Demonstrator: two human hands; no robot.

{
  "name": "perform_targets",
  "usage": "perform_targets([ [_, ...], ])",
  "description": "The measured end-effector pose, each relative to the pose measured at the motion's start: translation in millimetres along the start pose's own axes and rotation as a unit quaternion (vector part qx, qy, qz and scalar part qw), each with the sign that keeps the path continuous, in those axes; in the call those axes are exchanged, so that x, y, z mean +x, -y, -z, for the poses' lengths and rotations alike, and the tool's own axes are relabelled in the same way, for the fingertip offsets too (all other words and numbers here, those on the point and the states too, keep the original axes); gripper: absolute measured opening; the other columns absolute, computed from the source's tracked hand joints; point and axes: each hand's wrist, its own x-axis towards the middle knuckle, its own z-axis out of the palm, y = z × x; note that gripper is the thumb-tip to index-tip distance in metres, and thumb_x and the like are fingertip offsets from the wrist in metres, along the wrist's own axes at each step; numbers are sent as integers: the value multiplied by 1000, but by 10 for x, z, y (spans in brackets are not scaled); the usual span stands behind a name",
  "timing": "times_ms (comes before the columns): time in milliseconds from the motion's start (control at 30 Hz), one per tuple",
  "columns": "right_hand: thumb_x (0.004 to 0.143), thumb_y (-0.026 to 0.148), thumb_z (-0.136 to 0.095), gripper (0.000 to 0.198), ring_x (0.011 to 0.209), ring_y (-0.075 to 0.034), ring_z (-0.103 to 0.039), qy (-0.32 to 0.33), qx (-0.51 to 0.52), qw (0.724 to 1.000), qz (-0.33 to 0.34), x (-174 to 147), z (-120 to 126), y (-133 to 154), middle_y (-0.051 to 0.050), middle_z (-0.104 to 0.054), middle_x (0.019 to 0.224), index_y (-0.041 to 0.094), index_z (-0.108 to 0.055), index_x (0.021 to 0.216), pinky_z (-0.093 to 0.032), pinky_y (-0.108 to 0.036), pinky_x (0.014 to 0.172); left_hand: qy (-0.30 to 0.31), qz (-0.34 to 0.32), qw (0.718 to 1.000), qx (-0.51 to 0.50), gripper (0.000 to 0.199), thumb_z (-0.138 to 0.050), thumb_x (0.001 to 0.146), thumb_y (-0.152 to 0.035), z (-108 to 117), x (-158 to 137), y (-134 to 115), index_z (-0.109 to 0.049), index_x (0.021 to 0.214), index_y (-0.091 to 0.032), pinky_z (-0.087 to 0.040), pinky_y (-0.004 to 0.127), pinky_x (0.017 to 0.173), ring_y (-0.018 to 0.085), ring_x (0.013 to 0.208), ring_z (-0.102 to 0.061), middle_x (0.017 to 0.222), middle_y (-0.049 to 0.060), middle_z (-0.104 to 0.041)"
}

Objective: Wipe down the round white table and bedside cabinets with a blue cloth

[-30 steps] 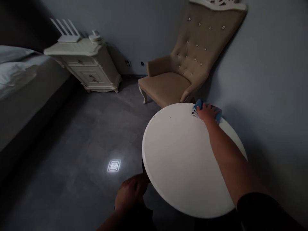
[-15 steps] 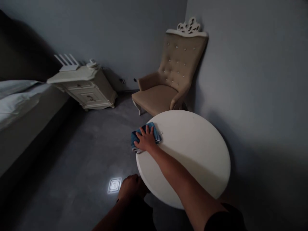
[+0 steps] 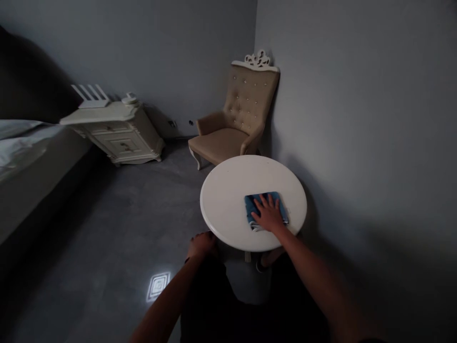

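Observation:
My right hand (image 3: 268,215) lies flat with fingers spread on a folded blue cloth (image 3: 250,205) with a pale edge, pressing it on the round white table (image 3: 224,200). The cloth is right of the tabletop's middle, near its front. My left hand (image 3: 202,244) rests at my knee, just off the table's front left edge. Its fingers bend down into shadow, so their tips are hidden.
Behind the table stands a tan tufted armchair (image 3: 221,143). A white nightstand (image 3: 124,138) bearing a router (image 3: 93,102) is at the left, beside a bed (image 3: 43,166). Grey walls meet behind the chair. A bright square pattern (image 3: 158,286) shows on the floor.
My right hand and the cloth have moved from the tabletop's left edge to its right front part. The camera view has shifted, showing more of my legs and the floor beneath the table.

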Motion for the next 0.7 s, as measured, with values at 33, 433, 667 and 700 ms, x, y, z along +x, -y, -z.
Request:
perform_targets([
  [33,116,66,-46,78,180,-53,-14,-5,-14,999,-35,-58,40,-183,-10,-23,197,27,-44,184,-8,-82,141,9,-8,1000,-6,62,-42,115,-59,11,-19,32,-87,140,-24,-57,48,112,40,136,-78,144,19,-83],
  [433,116,66,-47,81,178,-59,-12,-12,15,999,-47,-147,-53,583,-17,-24,196,22,-45,184,-4,-88,138,71,41,996,33,61,-46,112,-48,-18,77,618,-84,141,-10,-60,45,107,43,140,-75,148,30,-78],
  [667,112,65,-62,80,182,-51,-9,5,95,978,184,-256,-297,1799,-9,-21,197,28,-49,182,-4,-80,143,102,31,992,61,40,-74,97,-40,64,159,438,-90,127,-18,-62,47,101,45,134,-79,139,30,-82],
  [700,113,66,-61,79,182,-50,-10,8,97,977,191,-295,-288,1726,-9,-23,197,28,-48,182,-5,-79,144,105,28,992,64,38,-73,98,-40,49,172,418,-90,125,-19,-62,47,101,46,135,-78,139,29,-82],
])
